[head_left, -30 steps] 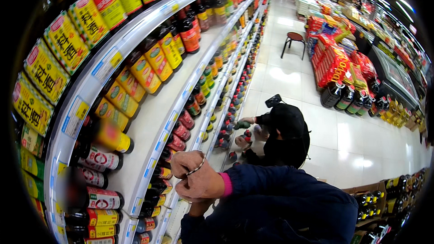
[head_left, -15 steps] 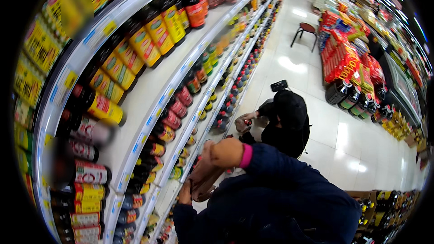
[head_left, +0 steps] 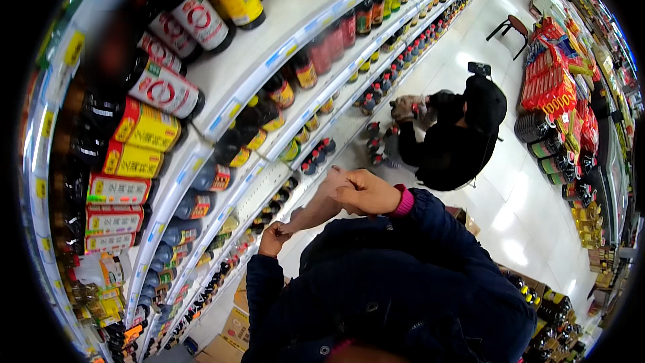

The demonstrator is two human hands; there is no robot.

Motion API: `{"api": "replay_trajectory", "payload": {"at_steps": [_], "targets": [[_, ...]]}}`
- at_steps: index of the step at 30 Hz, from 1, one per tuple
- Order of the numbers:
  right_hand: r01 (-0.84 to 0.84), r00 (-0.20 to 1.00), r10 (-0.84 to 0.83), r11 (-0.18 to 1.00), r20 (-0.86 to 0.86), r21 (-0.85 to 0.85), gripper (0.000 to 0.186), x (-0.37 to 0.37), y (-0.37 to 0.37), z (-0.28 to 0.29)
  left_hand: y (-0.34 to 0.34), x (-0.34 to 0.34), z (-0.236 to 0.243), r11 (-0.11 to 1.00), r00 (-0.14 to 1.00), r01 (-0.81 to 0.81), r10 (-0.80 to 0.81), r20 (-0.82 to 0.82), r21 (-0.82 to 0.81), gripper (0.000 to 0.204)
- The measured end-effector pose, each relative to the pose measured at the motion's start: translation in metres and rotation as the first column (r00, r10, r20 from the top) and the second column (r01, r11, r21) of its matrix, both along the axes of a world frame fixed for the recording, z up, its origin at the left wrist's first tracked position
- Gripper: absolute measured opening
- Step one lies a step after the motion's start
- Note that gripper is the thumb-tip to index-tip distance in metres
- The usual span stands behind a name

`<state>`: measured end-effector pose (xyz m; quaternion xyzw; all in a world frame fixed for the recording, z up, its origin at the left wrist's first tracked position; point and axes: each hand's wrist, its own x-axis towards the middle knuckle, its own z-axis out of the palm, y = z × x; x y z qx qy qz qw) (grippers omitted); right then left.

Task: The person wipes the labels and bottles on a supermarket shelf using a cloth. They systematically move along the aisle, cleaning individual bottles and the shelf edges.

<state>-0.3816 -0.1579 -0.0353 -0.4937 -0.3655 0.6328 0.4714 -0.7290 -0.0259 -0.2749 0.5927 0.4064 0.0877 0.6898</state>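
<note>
A brownish-pink cloth (head_left: 310,210) is stretched between my two hands, in front of the lower shelves. My left hand (head_left: 271,239) pinches its lower left end. At the upper right end, my right hand (head_left: 369,193) is closed on the cloth, its fingers bent over the edge. Dark navy sleeves cover both my arms, with a pink cuff at the right wrist. Beyond the cloth, small dark bottles with red caps (head_left: 317,155) stand on a low shelf (head_left: 250,191), part of which shows bare white metal.
A person in black (head_left: 463,134) crouches ahead, gloved hands at the bottles, with several bottles (head_left: 381,144) close by. Shelves of sauce bottles (head_left: 164,87) line the left. Red packages (head_left: 547,84) and a stool (head_left: 510,30) stand across the aisle. Cardboard boxes (head_left: 236,328) lie below left.
My view has turned, so the shelves and the crouching person sit differently. My hands have moved apart, and the bunched cloth is now drawn out between them.
</note>
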Motion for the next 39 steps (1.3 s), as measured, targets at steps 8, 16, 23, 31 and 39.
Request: {"api": "replay_trajectory", "payload": {"at_steps": [8, 16, 23, 31, 39], "targets": [[-0.238, 0.952, 0.285, 0.919, -0.110, 0.313, 0.024, -0.141, 0.003, -0.003, -0.029, -0.023, -0.028, 0.905, 0.901, -0.424, 0.419, 0.111, 0.027, 0.009], [-0.002, 0.677, -0.402, 0.837, 0.617, 0.547, 0.025, -0.162, 0.014, -0.072, -0.034, 0.053, 0.103, 0.920, 0.954, 0.140, -0.224, 0.199, 0.365, 0.026], [0.212, 0.557, -0.335, 0.942, 0.760, 0.260, 0.025, -0.126, -0.013, -0.095, -0.036, 0.078, 0.146, 0.745, 0.905, 0.314, -0.423, 0.053, 0.589, 0.041], [0.612, 0.760, -0.632, 0.774, 0.151, 0.161, 0.030, -0.107, -0.023, -0.095, -0.056, 0.089, 0.207, 0.291, 0.824, 0.551, -0.337, -0.455, 0.782, 0.058], [0.464, 0.408, -0.331, 0.878, -0.851, -0.119, 0.055, -0.029, -0.044, -0.091, -0.037, 0.067, 0.120, 0.955, 0.940, 0.191, -0.244, 0.239, 0.228, 0.035]]}}
